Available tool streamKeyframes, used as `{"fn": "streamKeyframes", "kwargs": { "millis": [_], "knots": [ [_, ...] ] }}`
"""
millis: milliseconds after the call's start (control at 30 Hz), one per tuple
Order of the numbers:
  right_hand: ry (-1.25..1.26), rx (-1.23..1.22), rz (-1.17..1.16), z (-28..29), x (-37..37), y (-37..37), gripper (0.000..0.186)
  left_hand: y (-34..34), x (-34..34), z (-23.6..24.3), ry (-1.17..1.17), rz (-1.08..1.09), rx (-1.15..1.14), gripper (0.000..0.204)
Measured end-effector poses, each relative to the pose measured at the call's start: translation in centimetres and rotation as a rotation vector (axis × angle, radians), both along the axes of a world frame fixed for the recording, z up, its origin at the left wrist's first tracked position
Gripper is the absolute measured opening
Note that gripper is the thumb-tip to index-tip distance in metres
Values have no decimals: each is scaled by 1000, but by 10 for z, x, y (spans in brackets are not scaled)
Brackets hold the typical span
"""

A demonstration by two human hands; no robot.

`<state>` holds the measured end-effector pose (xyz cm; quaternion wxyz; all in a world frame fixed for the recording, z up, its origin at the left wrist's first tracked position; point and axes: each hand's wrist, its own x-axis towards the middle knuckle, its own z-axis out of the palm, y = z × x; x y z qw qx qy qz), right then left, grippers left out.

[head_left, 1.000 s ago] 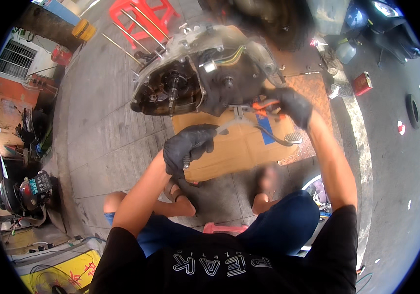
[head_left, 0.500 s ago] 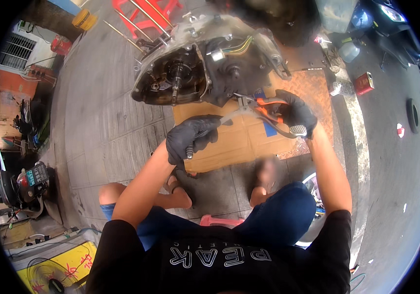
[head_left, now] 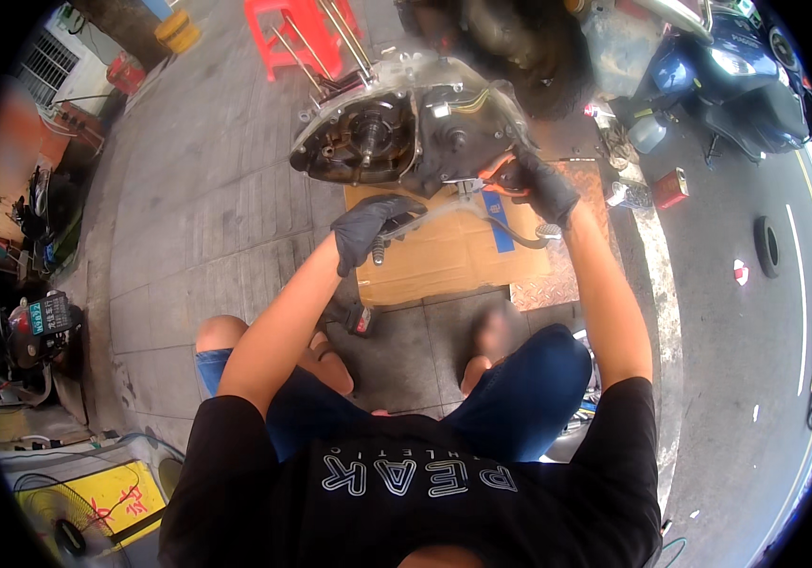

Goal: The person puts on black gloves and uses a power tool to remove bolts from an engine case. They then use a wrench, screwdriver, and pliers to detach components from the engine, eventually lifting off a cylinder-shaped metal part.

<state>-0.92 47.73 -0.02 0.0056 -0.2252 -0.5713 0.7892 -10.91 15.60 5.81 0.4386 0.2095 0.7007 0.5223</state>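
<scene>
My gloved left hand (head_left: pixel 368 229) is closed around one end of a metal foot-pedal lever (head_left: pixel 415 223). One ribbed rubber end shows below that hand, and another rounded rubber end shows below my right hand. My gloved right hand (head_left: pixel 546 189) grips a pair of pliers (head_left: pixel 496 174) with orange handles, partly hidden by the fingers. The plier jaws lie by the middle of the lever, close to the lower edge of an engine case (head_left: pixel 458 156). Inside the case's left chamber a shaft (head_left: pixel 368 142) sticks out; coloured wires run across its right half.
Flattened cardboard (head_left: pixel 425 270) and a rusty metal plate (head_left: pixel 572 275) lie beneath. A red plastic stool (head_left: pixel 302 43) stands behind the engine. To the right are a red can (head_left: pixel 670 187), a tyre (head_left: pixel 767 245) and a parked scooter (head_left: pixel 732 104). A fan (head_left: pixel 56 516) stands lower left.
The view has shifted. My right hand and the pliers have moved up toward the engine case, and less of the orange handles shows. My left hand still grips the lever.
</scene>
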Motion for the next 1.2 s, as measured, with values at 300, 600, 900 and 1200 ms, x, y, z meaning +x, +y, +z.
{"fn": "streamKeyframes", "kwargs": {
  "millis": [300,600,900,1200],
  "knots": [
    [171,290,109,27,7,-25,35,15,-9,11,-206,-199,-157,51],
    [96,349,138,42,24,-31,26,30,-19,-21,-200,-215,-18,60],
    [153,305,67,19,13,-10,16,25,-18,-21,-390,-218,52,56],
    [216,549,69,33,26,-22,18,25,-5,-29,-441,-133,230,44]
  ]
}}
